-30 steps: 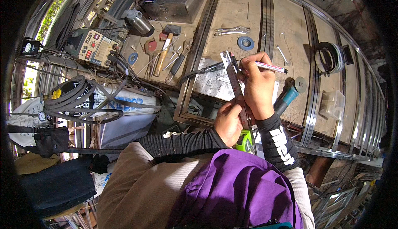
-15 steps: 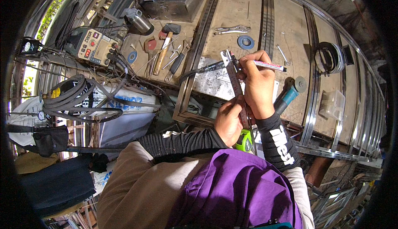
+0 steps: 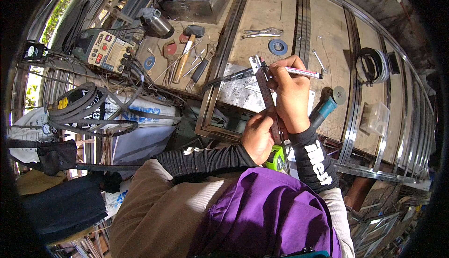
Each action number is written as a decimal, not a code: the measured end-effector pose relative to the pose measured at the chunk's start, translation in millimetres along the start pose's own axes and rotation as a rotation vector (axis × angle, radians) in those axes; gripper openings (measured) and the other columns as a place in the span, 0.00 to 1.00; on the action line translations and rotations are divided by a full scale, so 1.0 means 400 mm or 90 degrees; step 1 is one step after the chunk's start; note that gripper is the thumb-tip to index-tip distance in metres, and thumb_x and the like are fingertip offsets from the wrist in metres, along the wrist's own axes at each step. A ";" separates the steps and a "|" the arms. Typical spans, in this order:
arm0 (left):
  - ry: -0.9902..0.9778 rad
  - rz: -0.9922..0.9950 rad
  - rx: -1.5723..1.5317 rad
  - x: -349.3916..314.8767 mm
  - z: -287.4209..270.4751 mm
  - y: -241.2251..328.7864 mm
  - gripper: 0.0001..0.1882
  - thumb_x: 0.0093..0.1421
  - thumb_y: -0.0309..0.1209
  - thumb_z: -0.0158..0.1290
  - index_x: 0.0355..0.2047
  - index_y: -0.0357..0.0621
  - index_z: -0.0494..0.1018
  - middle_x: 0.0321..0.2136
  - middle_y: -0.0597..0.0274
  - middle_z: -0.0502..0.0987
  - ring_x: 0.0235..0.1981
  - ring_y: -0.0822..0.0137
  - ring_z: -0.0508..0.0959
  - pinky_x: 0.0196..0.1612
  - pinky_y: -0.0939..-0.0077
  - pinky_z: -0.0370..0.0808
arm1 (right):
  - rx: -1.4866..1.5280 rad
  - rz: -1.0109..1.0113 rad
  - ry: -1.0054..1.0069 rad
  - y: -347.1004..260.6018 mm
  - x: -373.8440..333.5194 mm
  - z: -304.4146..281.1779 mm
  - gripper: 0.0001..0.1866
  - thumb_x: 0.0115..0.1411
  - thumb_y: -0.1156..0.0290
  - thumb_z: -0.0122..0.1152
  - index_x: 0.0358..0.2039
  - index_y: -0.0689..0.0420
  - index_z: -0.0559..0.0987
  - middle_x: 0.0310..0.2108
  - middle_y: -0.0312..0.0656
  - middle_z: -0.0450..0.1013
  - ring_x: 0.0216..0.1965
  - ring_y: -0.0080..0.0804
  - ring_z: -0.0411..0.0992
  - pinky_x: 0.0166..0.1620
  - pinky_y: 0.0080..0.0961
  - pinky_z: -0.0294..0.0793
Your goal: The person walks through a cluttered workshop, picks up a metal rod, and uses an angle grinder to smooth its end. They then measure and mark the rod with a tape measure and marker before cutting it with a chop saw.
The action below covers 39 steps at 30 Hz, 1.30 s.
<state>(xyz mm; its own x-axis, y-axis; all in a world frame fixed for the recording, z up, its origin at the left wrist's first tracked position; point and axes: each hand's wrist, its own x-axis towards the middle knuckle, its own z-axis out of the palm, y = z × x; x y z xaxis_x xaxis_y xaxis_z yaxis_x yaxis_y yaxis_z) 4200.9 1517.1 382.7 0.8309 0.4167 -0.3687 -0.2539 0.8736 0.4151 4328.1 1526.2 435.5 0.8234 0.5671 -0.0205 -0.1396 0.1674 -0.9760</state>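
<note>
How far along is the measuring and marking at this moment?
Done: the tape measure is drawn out, its blade lying across the metal sheet. In hand: the left hand pins the blade while the right hand holds a marker at the blade's end. Left: no drawn mark is discernible on the sheet.

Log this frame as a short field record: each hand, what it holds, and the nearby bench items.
left hand: pressing the metal ruler down near its lower end
right hand: holding a white marker at the ruler's upper part
under ruler: metal sheet
below hands: green tape measure
bench: hammer, pliers, blue tape roll
</note>
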 end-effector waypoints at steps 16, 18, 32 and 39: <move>0.037 0.004 -0.019 -0.002 0.022 0.005 0.10 0.72 0.28 0.46 0.49 0.39 0.73 0.41 0.61 0.79 0.42 0.66 0.81 0.48 0.67 0.78 | 0.061 0.034 0.039 -0.001 -0.004 0.012 0.02 0.63 0.79 0.54 0.34 0.57 0.74 0.28 0.36 0.72 0.26 0.20 0.67 0.28 0.20 0.70; 0.036 0.012 -0.025 0.000 0.017 0.000 0.10 0.72 0.28 0.45 0.49 0.39 0.73 0.42 0.61 0.79 0.43 0.65 0.81 0.49 0.68 0.78 | 0.080 0.034 0.036 0.000 -0.005 0.008 0.02 0.63 0.79 0.53 0.33 0.57 0.74 0.27 0.36 0.72 0.25 0.21 0.66 0.27 0.20 0.69; -0.005 -0.007 0.011 0.007 -0.009 -0.011 0.12 0.74 0.31 0.42 0.50 0.39 0.71 0.48 0.57 0.79 0.50 0.60 0.79 0.57 0.59 0.74 | 0.119 0.038 0.037 -0.002 -0.008 -0.010 0.02 0.61 0.80 0.53 0.30 0.59 0.73 0.25 0.36 0.69 0.24 0.21 0.64 0.27 0.22 0.69; -0.019 -0.022 -0.011 0.005 -0.003 0.000 0.12 0.73 0.28 0.41 0.51 0.39 0.71 0.49 0.56 0.78 0.52 0.60 0.79 0.59 0.59 0.73 | 0.112 0.030 0.027 -0.002 -0.007 -0.011 0.03 0.61 0.79 0.53 0.30 0.59 0.73 0.25 0.36 0.69 0.24 0.21 0.64 0.27 0.22 0.69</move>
<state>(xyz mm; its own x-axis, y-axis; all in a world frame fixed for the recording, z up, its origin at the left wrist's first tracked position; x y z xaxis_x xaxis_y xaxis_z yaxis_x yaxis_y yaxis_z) 4202.0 1518.2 381.0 0.8536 0.3783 -0.3582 -0.2324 0.8919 0.3880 4328.3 1520.7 435.4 0.8355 0.5438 -0.0786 -0.2698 0.2814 -0.9209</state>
